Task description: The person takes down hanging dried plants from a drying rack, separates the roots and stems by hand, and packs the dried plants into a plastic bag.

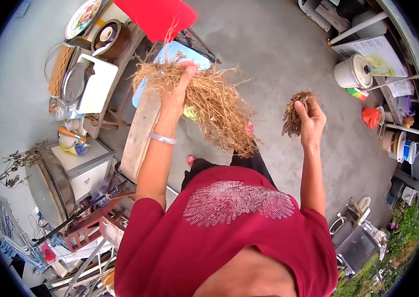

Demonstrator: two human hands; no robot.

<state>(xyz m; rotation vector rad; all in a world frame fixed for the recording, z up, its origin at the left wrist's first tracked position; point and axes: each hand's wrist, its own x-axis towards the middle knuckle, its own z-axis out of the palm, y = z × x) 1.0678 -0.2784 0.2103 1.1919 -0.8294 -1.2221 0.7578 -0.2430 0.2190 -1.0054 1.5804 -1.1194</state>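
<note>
My left hand [177, 89] is closed around a large, loose bundle of dry, straw-coloured roots or stalks [222, 109]. Thin strands stick out on both sides of the fist, and the longer end hangs toward my legs. Off to the right, my right hand [312, 120] grips a smaller, darker brown bunch of dried stalks or pods [294, 113], with the thumb pressed on top; I cannot tell its exact kind. The two bundles are apart, both held in the air above the floor. A pale bangle [163, 138] circles my left wrist.
Below my left hand are a wooden bench [140, 131] and a light blue tray [174, 51], beside a red sheet-like thing [157, 17]. A cluttered shelf with a brown pot [123, 42] lines the left wall. A lidded white bucket [353, 73] stands at right on grey concrete [269, 49].
</note>
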